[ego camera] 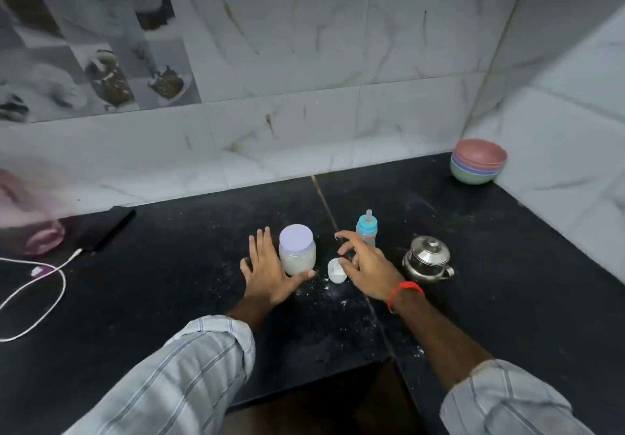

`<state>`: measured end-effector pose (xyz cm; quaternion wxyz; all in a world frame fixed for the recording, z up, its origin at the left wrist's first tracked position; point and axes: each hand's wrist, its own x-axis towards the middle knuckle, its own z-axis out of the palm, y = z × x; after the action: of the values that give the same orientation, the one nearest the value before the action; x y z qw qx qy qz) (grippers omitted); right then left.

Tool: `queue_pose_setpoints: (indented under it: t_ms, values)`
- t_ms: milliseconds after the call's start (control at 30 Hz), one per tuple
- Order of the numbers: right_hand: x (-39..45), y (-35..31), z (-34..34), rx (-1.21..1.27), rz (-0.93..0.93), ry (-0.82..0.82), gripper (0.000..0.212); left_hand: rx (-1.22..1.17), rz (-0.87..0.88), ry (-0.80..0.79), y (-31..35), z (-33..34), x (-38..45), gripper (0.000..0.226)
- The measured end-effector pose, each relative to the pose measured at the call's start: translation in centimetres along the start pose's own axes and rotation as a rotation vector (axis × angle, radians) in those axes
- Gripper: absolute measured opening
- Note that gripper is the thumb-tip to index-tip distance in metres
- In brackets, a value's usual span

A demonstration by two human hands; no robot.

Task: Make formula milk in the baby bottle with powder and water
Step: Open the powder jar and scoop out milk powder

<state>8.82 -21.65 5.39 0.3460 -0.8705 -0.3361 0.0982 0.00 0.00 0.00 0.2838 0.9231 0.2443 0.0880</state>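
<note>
I'm watching both hands working low over the black counter (176, 265). My left hand (265, 270) is lying spread and flat beside the powder jar (297, 250), fingers straight, thumb reaching across the jar's base at its 6 o'clock; it is bracing the jar, not gripping it. The jar is standing upright with its pale lilac lid (295, 237) on, white powder showing through the wall. My right hand (367, 265) is hovering with fingers loosely fanned and holding nothing, just over a small white scoop (336, 270) lying at the jar's 3 o'clock; whether the fingertips are touching the scoop I cannot tell. The baby bottle (367, 228) is standing upright at the right hand's 12 o'clock, blue collar and teat fitted. A steel pot (427, 259) with its lid on is sitting at the bottle's 4 o'clock. Spilled powder is already dusting the counter around the scoop. Risks I'm noting: the bottle is light and narrow, and the right hand's knuckles are passing near enough to tip it; the jar may slide under a flat palm when the lid gets twisted; the phone (108, 228) and white cable (33, 299) at 9 o'clock are lying within reach of any splash.
</note>
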Motion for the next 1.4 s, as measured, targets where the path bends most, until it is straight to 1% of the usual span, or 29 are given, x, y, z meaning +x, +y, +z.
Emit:
queue_pose_setpoints:
  t_ms: [100,167,233,300,367,467,533,567,633,667,733,800,867,933,1000,1100,1133,1200,1233,1267,1300,1333,1367,1400]
  values:
    - [1.3,-1.4,1.2,0.06,0.024,0.004,0.047,-0.097,-0.031,-0.044,-0.9,0.5,1.6,0.148]
    - [2.1,-2.2,2.0,0.094,0.055,0.016,0.045,-0.141,-0.037,-0.075,-1.3,1.1,2.8,0.144]
    - [3.1,-3.0,2.7,0.18,0.154,0.051,0.043,-0.17,-0.02,-0.114,-1.7,1.7,4.0,0.134]
    - [4.0,-3.8,3.5,0.256,0.289,0.094,0.046,-0.224,0.002,-0.14,-1.9,2.4,4.9,0.121]
    - [4.9,-4.5,4.4,0.24,0.357,0.132,0.057,-0.282,0.022,-0.129,-1.9,3.1,5.2,0.11]
    - [6.0,-5.0,5.3,0.184,0.439,0.139,0.086,-0.284,0.113,-0.066,-1.3,3.0,4.9,0.102]
    - [6.4,-5.3,5.4,0.172,0.502,0.119,0.095,-0.246,0.223,0.031,-0.8,2.4,4.1,0.097]
    - [6.5,-5.6,5.4,0.128,0.516,0.097,0.095,-0.229,0.275,0.067,-0.5,2.0,3.6,0.097]
    - [6.5,-6.3,5.3,-0.05,0.5,0.042,0.086,-0.235,0.351,0.045,0.1,1.2,2.7,0.099]
    - [6.6,-6.7,5.4,-0.154,0.466,0.064,0.081,-0.256,0.368,0.007,0.2,0.8,2.4,0.1]
    - [6.9,-7.2,5.9,-0.34,0.343,0.217,0.073,-0.316,0.345,-0.066,0.4,-0.2,2.1,0.096]
    - [7.3,-6.9,6.6,-0.442,0.204,0.36,0.063,-0.362,0.311,-0.116,0.6,-1.1,2.4,0.084]
    - [7.4,-6.3,6.5,-0.465,0.077,0.453,0.052,-0.349,0.284,-0.162,0.9,-2.0,2.7,0.073]
    - [7.5,-6.0,5.6,-0.458,-0.033,0.488,0.043,-0.337,0.256,-0.2,1.2,-2.8,3.0,0.073]
    - [7.3,-5.7,4.6,-0.452,-0.17,0.447,0.039,-0.379,0.244,-0.258,1.2,-3.2,3.1,0.079]
    - [6.8,-5.1,2.9,-0.414,-0.33,0.291,0.038,-0.421,0.269,-0.314,1.1,-3.5,2.7,0.084]
    - [6.8,-4.9,2.1,-0.387,-0.366,0.205,0.038,-0.428,0.27,-0.316,1.2,-3.6,2.4,0.087]
    - [6.6,-4.7,0.1,-0.26,-0.421,-0.036,0.041,-0.445,0.27,-0.318,1.7,-4.0,1.7,0.094]
    - [6.5,-4.9,-1.1,-0.148,-0.424,-0.165,0.049,-0.441,0.278,-0.31,2.1,-4.3,1.3,0.096]
    - [6.4,-5.1,-2.1,-0.014,-0.401,-0.278,0.061,-0.422,0.284,-0.296,2.4,-4.6,1.1,0.097]
    - [6.1,-5.6,-2.9,0.099,-0.361,-0.355,0.072,-0.401,0.281,-0.279,2.7,-4.9,0.9,0.099]
    - [5.9,-6.1,-3.4,0.146,-0.301,-0.368,0.073,-0.38,0.275,-0.261,2.9,-5.2,0.7,0.101]
    - [5.8,-6.5,-3.6,0.112,-0.227,-0.335,0.068,-0.354,0.271,-0.244,3.1,-5.4,0.6,0.102]
    - [5.9,-6.6,-3.6,-0.005,-0.145,-0.282,0.064,-0.324,0.274,-0.23,3.2,-5.5,0.4,0.101]
